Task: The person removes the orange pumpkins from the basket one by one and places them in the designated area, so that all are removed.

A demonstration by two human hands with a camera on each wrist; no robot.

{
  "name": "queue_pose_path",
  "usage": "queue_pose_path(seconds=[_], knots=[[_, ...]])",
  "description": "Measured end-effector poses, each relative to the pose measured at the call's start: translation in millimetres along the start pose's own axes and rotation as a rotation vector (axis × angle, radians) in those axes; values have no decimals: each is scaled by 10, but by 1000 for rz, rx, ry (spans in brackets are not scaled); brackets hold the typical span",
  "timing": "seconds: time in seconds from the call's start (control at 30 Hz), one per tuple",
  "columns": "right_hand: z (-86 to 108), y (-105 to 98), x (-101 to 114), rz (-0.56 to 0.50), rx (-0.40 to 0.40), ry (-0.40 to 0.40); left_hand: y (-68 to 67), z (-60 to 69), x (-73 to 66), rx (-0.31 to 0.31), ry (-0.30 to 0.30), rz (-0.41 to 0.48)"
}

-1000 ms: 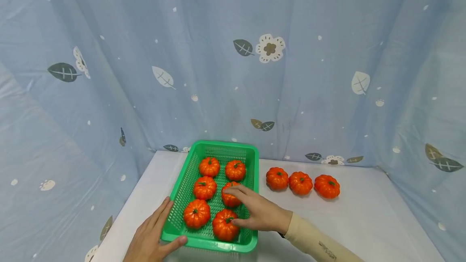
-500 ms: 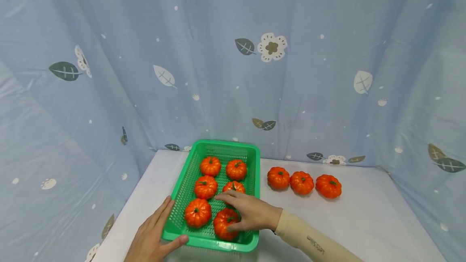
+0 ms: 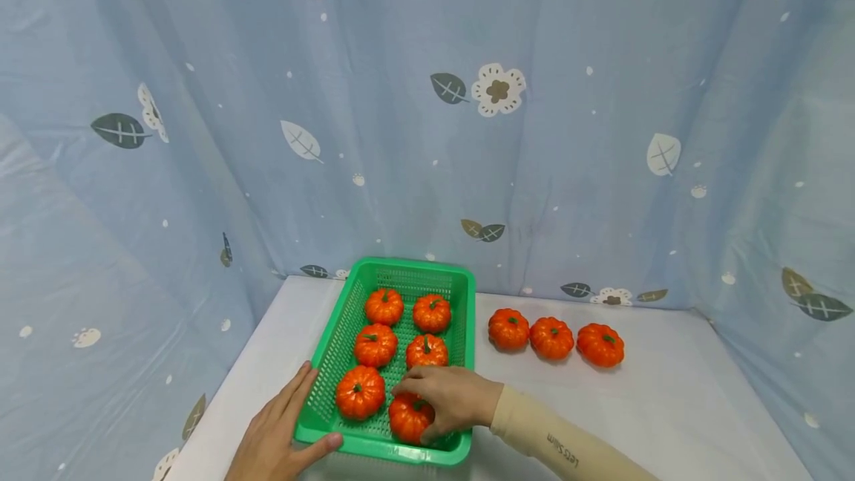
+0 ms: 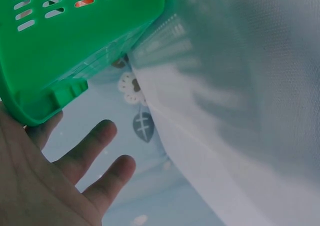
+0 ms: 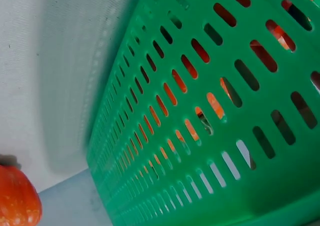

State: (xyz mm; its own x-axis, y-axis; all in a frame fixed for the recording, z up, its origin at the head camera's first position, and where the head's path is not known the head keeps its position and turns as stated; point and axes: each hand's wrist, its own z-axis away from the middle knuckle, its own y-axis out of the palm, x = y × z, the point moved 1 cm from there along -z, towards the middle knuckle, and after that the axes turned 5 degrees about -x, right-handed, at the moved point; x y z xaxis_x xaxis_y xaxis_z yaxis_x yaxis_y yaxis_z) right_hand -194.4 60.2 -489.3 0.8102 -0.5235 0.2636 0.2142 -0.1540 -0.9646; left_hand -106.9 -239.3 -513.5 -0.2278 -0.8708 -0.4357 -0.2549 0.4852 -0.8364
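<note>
A green perforated plastic basket (image 3: 319,362) stands on the white table with several small orange pumpkins inside, in two columns. My right hand (image 3: 461,396) reaches over its right side and grips the front right pumpkin (image 3: 406,419), thumb at the near side and fingers at the far side. Just beyond that hand sits another pumpkin (image 3: 427,351). My left hand (image 3: 275,433) rests at the basket's front left corner, fingers straight along the left rim and thumb on the front rim. In the left wrist view its fingers (image 4: 107,178) are spread beside the basket.
On the table right of the basket, three pumpkins stand in a row: a left one (image 3: 509,329), a middle one (image 3: 551,338) and a right one (image 3: 600,345). A blue patterned curtain (image 3: 568,169) hangs behind the table (image 3: 668,392) and at both sides.
My right hand has moved toward the near end of the basket, from above the middle and front right pumpkins to grip the front right one. The left hand stays in place.
</note>
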Motion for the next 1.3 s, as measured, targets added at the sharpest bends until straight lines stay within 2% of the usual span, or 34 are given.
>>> queue_pose_path(seconds=[0.43,0.6,0.8,1.3], knots=[[44,17,18,-26,-62,-18,18,-7,7,30,-22,0],[72,54,10,-40,-131,-25,23,-3,0,31,-29,4],[64,47,-22,-63,-220,-72,11,-14,-9,38,-42,-3],[133,16,-19,-213,-406,-111,11,-31,1,62,-52,2]])
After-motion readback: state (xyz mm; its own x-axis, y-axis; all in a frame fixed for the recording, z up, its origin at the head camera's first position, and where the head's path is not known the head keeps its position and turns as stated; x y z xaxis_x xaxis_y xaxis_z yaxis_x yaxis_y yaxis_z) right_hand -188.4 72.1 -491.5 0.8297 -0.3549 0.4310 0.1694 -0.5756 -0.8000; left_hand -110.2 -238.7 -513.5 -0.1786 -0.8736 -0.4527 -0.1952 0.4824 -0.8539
